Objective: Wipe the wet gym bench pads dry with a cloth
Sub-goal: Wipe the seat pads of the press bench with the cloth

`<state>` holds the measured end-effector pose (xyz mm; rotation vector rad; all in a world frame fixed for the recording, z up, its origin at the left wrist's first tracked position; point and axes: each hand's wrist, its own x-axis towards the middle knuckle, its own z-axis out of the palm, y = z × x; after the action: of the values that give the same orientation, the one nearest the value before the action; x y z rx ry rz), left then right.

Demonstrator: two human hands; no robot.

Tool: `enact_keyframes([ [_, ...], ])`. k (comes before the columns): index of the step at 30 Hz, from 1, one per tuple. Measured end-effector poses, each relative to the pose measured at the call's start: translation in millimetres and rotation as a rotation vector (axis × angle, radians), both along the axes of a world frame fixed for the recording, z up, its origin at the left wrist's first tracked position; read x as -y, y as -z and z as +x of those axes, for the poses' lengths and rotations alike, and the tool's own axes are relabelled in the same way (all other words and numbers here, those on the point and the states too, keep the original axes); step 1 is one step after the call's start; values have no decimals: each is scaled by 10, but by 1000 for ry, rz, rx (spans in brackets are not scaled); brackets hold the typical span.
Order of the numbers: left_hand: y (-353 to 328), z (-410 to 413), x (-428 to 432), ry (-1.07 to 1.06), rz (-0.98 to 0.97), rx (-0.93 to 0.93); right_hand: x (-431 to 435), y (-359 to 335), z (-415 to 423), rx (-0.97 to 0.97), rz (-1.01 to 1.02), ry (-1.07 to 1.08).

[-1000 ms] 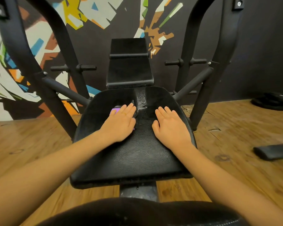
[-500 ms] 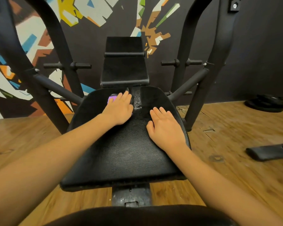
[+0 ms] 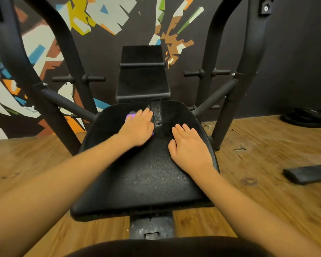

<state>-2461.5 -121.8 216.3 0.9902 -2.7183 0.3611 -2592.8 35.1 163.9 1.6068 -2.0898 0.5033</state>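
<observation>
Head view: left hand [image 3: 137,129] pressing purple cloth [image 3: 130,115] at far edge of seat pad [image 3: 146,182], fingers straight, together; wet streak [image 3: 158,115] just rightward; right hand [image 3: 190,151] flat.

Seat pad [image 3: 146,182] open toward its near edge; frame uprights [image 3: 50,115] flank it.

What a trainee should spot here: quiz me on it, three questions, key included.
1. True or false: the left hand covers the purple cloth.
2. The wet streak on the seat pad lies: A) at its near edge; B) at its far end, beside the left hand; C) on its near left corner.
3. Fill in: the right hand rests ____ on the pad, holding nothing.
Key: 1 true; 2 B; 3 flat.
</observation>
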Motion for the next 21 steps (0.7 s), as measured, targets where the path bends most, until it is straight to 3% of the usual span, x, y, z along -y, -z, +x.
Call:
enact_keyframes([
  [6,-333,-407,587,-56,-9,-11,-2,-5,-12,-7,-20,-3],
  [9,-239,-299,393,-11,21,-91,-11,-2,-3,3,-23,-5],
  [14,130,232,-205,107,47,-66,-30,-11,7,5,-18,0],
  [21,350,525,-610,67,48,-66,-12,-11,-6,-10,-4,7],
])
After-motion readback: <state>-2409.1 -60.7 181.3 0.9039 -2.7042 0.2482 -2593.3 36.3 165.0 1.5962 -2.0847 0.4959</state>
